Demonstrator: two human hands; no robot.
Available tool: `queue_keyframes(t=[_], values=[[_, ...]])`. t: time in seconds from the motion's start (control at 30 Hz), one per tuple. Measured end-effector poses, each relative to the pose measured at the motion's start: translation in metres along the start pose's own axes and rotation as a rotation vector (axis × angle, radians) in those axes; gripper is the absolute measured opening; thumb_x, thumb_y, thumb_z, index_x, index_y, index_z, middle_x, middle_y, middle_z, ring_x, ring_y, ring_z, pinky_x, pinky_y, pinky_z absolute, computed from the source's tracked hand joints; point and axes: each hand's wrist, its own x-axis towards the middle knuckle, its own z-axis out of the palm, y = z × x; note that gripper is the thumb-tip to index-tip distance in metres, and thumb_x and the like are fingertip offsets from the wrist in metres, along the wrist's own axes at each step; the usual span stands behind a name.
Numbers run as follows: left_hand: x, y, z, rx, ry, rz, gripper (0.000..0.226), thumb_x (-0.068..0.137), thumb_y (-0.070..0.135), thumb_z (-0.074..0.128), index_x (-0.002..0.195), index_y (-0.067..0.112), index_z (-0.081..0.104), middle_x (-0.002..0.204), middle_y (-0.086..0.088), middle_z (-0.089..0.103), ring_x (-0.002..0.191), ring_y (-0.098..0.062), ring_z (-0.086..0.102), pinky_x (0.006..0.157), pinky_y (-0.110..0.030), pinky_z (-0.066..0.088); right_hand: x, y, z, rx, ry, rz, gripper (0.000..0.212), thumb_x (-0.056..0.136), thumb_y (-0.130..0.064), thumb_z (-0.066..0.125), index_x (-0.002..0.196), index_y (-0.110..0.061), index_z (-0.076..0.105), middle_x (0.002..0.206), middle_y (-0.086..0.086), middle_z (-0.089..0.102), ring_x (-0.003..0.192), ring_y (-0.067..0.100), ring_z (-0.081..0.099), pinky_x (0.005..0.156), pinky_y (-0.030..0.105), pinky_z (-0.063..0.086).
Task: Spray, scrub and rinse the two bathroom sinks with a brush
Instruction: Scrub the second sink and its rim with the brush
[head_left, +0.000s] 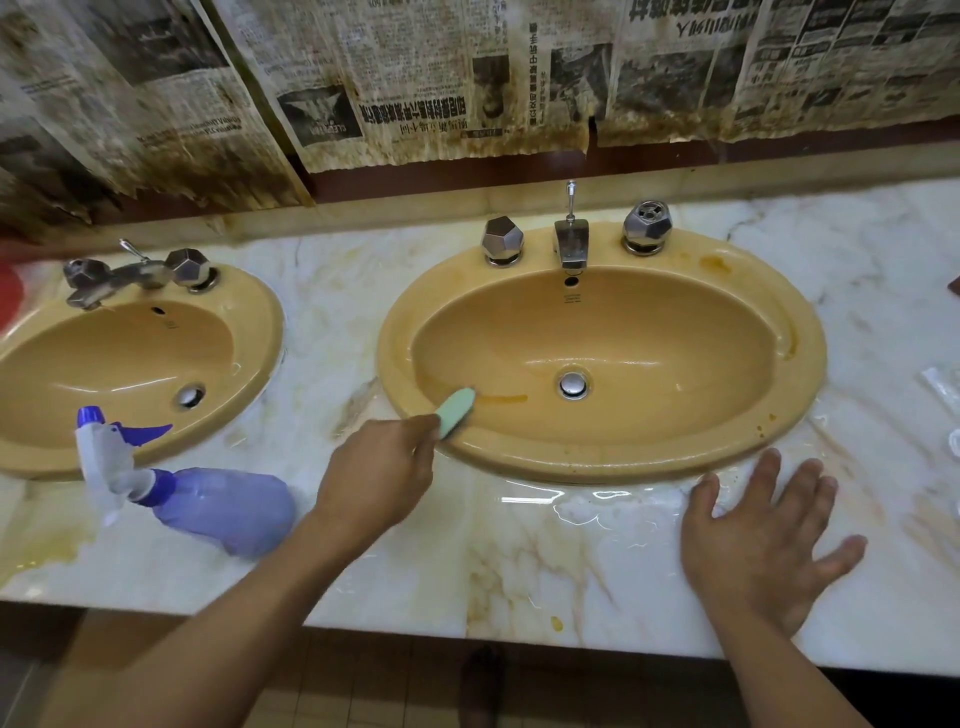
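Note:
Two tan oval sinks are set in a marble counter: the right sink (727, 447) in front of me and the left sink (249, 332) at the left edge. My left hand (379, 473) grips a pale green brush (456, 410), whose head lies on the right sink's inner left wall. My right hand (763, 530) rests flat on the wet counter just below the right sink's front rim, fingers spread. A purple spray bottle (223, 506) with a white trigger lies on its side between the sinks, near my left forearm.
Each sink has a chrome tap (571, 244) with faceted knobs. The marble counter (519, 561) is wet and stained yellow. Stained newspaper (415, 93) covers the wall behind. Clear plastic items (943, 384) lie at the far right, and something red (8, 291) is at the far left.

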Motion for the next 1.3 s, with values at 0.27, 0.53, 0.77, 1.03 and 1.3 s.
queue_keyframes(t=[0.27,0.53,0.77,1.03,1.3], values=[[-0.03,0.013,0.026,-0.224,0.106,-0.077,0.033,0.102,0.043,0.054,0.131,0.039,0.068,0.106,0.0,0.077,0.097,-0.025,0.069,0.075,-0.035,0.053,-0.001,0.0,-0.001,-0.003,0.004,-0.007,0.069,0.101,-0.054,0.03,0.158,-0.016,0.025,0.168,0.014,0.016,0.156,0.026,0.008,0.12,0.066,0.01],[-0.019,-0.004,0.016,-0.153,0.168,-0.285,0.035,0.103,0.036,0.051,0.134,0.032,0.067,0.114,-0.007,0.075,0.105,-0.033,0.066,0.081,-0.04,0.052,-0.001,0.001,-0.002,-0.019,-0.007,-0.012,0.07,0.102,-0.055,0.028,0.16,-0.017,0.022,0.169,0.014,0.014,0.157,0.026,0.006,0.121,0.066,0.008],[-0.023,0.022,0.019,-0.084,0.161,-0.243,0.035,0.103,0.036,0.049,0.133,0.031,0.067,0.106,-0.006,0.075,0.093,-0.03,0.068,0.069,-0.034,0.047,-0.002,0.001,-0.003,-0.034,-0.022,-0.017,0.071,0.101,-0.056,0.023,0.161,-0.017,0.02,0.169,0.013,0.013,0.157,0.027,0.006,0.121,0.066,0.007],[-0.05,0.056,0.029,-0.144,0.121,-0.107,0.037,0.104,0.039,0.05,0.138,0.035,0.064,0.105,-0.001,0.076,0.093,-0.024,0.069,0.068,-0.033,0.05,-0.001,0.001,-0.003,-0.034,-0.03,-0.009,0.071,0.101,-0.055,0.024,0.161,-0.017,0.02,0.17,0.013,0.011,0.157,0.026,0.004,0.121,0.065,0.008],[-0.042,0.041,0.026,-0.21,0.212,-0.26,0.034,0.101,0.04,0.057,0.132,0.033,0.069,0.104,-0.002,0.077,0.092,-0.024,0.069,0.064,-0.03,0.046,0.0,0.002,-0.002,-0.032,-0.036,-0.01,0.071,0.101,-0.055,0.026,0.161,-0.016,0.021,0.169,0.014,0.012,0.157,0.027,0.005,0.121,0.066,0.008]])
